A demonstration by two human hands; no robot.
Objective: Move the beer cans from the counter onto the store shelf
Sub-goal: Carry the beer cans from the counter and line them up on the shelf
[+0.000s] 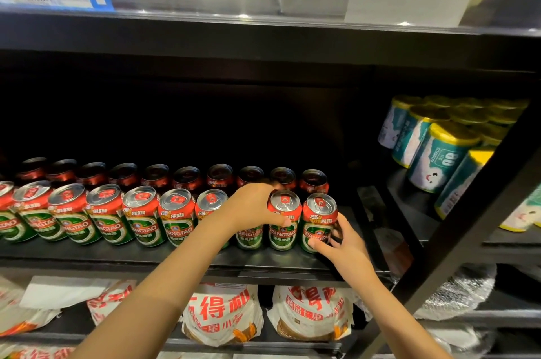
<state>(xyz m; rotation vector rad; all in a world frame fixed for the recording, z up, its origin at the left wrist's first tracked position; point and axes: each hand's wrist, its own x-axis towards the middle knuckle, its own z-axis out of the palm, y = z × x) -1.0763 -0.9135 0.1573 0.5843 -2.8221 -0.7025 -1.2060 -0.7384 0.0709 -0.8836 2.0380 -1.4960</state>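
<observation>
While both hands work at the right end of the front row, the left hand (251,206) curls over one upright beer can (248,237), its thumb lying across the neighbouring can (283,222). Beside that, the right hand (341,244) wraps its fingers (320,246) round the last can (318,222). All stand on the dark store shelf (175,254): about eleven cans in front, ten in the back row (187,175). Teal tubs (436,156) fill the next bay; white bags (310,311) lie below.
</observation>
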